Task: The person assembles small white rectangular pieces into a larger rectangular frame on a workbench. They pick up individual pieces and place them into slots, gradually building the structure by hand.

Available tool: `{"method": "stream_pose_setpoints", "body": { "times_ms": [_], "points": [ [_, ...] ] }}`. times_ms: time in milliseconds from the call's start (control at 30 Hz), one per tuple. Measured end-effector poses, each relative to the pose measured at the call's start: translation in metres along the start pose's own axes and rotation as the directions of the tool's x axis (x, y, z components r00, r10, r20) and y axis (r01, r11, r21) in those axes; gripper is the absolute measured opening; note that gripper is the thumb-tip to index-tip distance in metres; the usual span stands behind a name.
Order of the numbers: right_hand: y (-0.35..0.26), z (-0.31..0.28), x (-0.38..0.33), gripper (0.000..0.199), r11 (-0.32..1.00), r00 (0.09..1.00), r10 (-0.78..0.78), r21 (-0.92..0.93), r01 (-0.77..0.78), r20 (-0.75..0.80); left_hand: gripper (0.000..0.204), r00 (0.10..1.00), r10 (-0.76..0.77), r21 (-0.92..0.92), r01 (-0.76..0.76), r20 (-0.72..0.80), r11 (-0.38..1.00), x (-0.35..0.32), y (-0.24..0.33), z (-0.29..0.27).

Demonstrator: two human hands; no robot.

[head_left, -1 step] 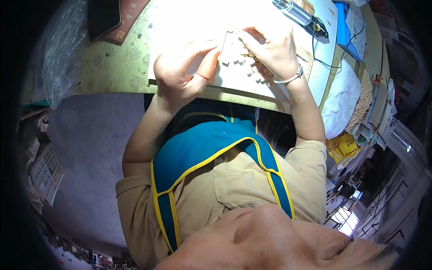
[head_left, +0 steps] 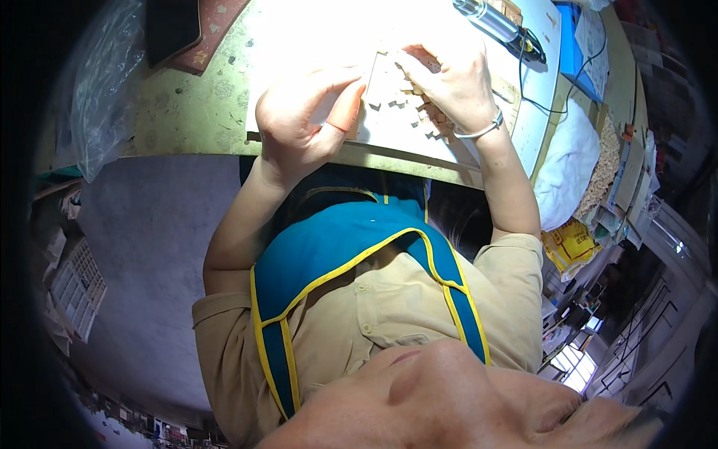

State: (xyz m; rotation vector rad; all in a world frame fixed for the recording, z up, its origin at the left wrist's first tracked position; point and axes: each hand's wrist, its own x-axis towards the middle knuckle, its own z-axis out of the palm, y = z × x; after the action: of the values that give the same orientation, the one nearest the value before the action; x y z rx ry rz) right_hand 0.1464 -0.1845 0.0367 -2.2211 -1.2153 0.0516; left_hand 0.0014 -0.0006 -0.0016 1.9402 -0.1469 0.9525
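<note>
Under a glaring light, my left hand hovers at the left of a white board. Its thumb wears an orange finger cot, and the thumb and forefinger tips come close together; whatever lies between them is lost in the glare. My right hand, with a pale band at the wrist, bends over the board, thumb and forefinger drawn together. I cannot make out what they pinch. Beneath and beside that hand lie several small tan blocks, set close together in slanting rows.
A silver cylindrical hand tool with a black end and cable rests at the far right. Beyond it are a blue box, a white cloth-like bundle and a yellow packet. Clear plastic and a dark slab occupy the left.
</note>
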Motion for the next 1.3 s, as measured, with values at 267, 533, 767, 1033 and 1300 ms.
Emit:
{"method": "stream_pose_setpoints", "body": {
  "times_ms": [267,533,767,1033,1300],
  "points": [
    [0.008,-0.002,0.0,0.019,0.988,0.995,-0.019,-0.152,0.034,0.097,0.018,1.0,0.001,0.004,-0.001,-0.001,1.0,0.001,0.0,0.0],
    [0.0,-0.007,-0.005,0.018,0.99,0.994,0.053,-0.138,-0.039,0.097,0.017,1.0,-0.001,-0.005,0.001,0.006,1.0,0.001,0.0,0.0],
    [0.002,-0.01,-0.006,0.019,0.986,0.986,0.103,-0.148,-0.083,0.13,0.017,1.0,0.001,-0.005,-0.001,0.005,1.0,-0.001,-0.002,0.0],
    [0.0,-0.013,-0.004,0.019,0.982,0.995,0.029,-0.188,-0.01,0.094,0.016,1.0,0.005,0.01,-0.005,-0.005,1.0,-0.001,-0.002,0.001],
    [0.009,-0.006,-0.011,0.016,0.982,0.993,-0.009,-0.189,0.031,0.118,0.016,1.0,0.001,-0.005,-0.001,0.003,1.0,0.0,-0.002,0.001]
  ]
}}
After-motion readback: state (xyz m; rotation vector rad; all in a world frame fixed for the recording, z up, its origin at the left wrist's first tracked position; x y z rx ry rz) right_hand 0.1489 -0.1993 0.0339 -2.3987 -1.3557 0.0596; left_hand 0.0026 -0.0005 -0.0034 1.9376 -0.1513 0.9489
